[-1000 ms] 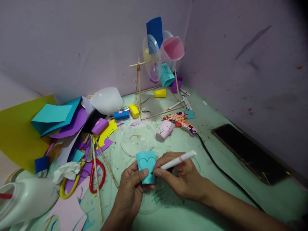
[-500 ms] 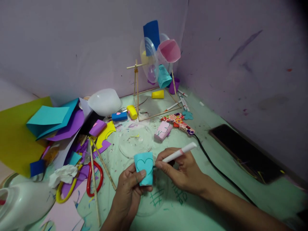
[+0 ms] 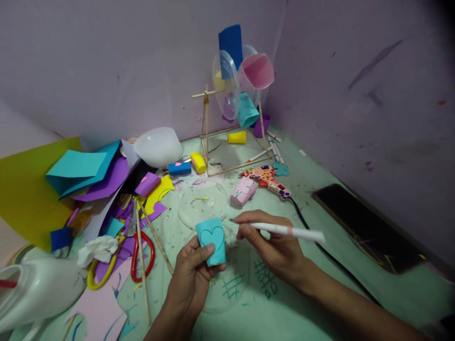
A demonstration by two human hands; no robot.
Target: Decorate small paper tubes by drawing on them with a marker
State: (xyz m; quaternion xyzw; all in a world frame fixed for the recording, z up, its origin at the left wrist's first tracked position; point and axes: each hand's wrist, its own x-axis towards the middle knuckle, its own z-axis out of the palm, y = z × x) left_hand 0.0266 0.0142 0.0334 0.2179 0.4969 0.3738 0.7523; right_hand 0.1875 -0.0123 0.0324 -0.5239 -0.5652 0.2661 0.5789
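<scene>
Hands (image 3: 192,272) (image 3: 279,253) apart: turquoise piece (image 3: 215,233) in left, marker (image 3: 302,233) in right.

Turquoise paper tube (image 3: 215,255), white marker (image 3: 289,231)
The tube tilted slightly, a heart (image 3: 212,237) outlined on its front; the pink-banded marker slanted just beside it, bare tip (image 3: 232,219) clear of the paper.

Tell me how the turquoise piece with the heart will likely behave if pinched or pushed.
The turquoise piece is probably light: the left hand alone supports it, gripping near its bottom. It seems fairly stiff, as its top stands without drooping. A hard pinch might dent it, if it is hollow like the similar turquoise cup farther back.
</scene>
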